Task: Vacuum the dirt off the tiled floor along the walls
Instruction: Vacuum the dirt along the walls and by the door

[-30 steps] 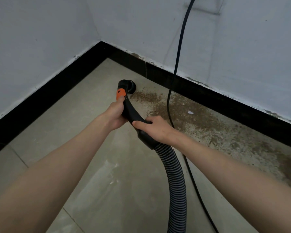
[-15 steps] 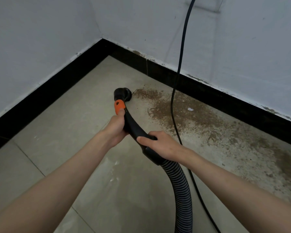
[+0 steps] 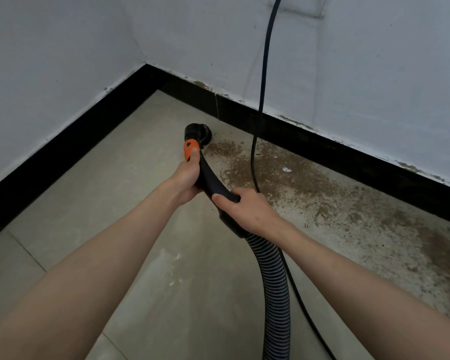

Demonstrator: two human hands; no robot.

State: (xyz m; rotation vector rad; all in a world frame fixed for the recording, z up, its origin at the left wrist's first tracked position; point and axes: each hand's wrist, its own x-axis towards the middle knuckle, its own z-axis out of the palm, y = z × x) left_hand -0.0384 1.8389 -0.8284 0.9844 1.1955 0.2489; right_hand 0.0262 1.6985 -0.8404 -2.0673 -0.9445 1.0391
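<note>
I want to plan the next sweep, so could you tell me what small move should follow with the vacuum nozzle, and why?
Probably slide the nozzle rightward along the black skirting, into the brown dirt. The left hand and right hand both grip the wand, the nozzle sits at the dirt's left edge, and the floor to its left looks clean.

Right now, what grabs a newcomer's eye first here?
Both hands grip the black vacuum handle mid-frame: left hand by the orange collar, right hand where the ribbed hose begins. The nozzle sits near the corner, at the edge of a brown dirt band along the right-hand baseboard. A black cord hangs down the wall.
</note>
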